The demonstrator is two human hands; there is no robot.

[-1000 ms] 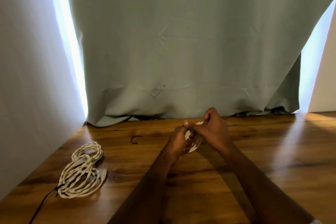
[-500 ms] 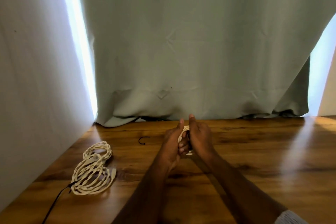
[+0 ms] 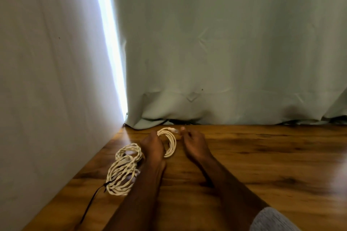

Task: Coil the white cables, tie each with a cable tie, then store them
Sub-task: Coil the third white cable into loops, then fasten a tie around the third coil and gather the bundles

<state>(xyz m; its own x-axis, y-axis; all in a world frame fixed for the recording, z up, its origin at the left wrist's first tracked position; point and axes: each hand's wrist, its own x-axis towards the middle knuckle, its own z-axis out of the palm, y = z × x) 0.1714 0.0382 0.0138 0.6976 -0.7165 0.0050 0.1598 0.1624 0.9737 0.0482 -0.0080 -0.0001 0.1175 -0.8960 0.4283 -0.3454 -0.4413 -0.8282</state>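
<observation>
My left hand [image 3: 153, 146] grips a small coil of white cable [image 3: 170, 143] from its left side and holds it upright just above the wooden table [image 3: 262, 155]. The cable's connector end [image 3: 172, 129] sticks out at the top of the coil. My right hand [image 3: 194, 144] is just to the right of the coil with curled fingers, its fingertips close to the connector; blur hides whether they pinch anything. A larger coil of twisted white cable [image 3: 124, 169] lies on the table left of my left forearm, bound by a black tie [image 3: 107, 185].
A pale green curtain [image 3: 225, 62] hangs along the table's far edge. A white wall [image 3: 47, 99] closes off the left side. The black tie's long tail [image 3: 91, 202] trails toward the near left edge. A grey sleeve [image 3: 272, 219] shows at the bottom right.
My hands have parted, so the small coil shows in my left hand. Both hands now sit closer to the larger coil. The loose black tie on the table is out of sight.
</observation>
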